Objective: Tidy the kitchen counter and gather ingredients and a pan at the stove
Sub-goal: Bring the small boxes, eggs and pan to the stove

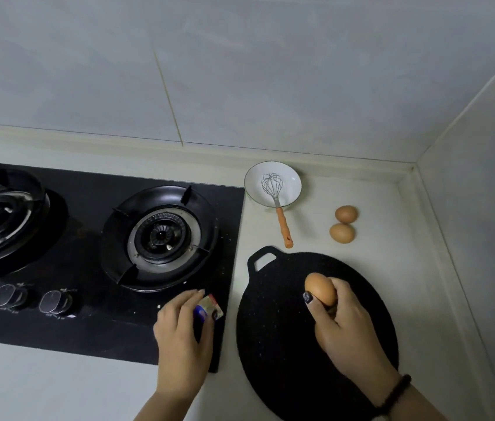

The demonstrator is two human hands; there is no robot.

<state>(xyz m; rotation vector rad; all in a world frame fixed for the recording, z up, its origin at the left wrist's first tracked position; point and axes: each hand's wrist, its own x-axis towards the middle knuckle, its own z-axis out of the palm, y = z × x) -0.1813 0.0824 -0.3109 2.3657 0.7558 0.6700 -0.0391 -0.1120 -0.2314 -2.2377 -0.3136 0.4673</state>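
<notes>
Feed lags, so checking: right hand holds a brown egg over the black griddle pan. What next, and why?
Probably set the brown egg in the right hand down beside the two brown eggs on the counter, grouping ingredients and leaving the flat black griddle pan free to move.

The left burner [0, 217] is chopped off by the frame's left edge, so only part of it shows. The small packet [209, 308] in the left hand [179, 335] is mostly buried under the fingers, and its print is too blurry to read. The right hand [343, 326] covers the lower end of the egg [319, 288] and part of the black pan [276, 329], whose near rim runs off the bottom edge. The knob markings [57, 314] are too tiny to read.
</notes>
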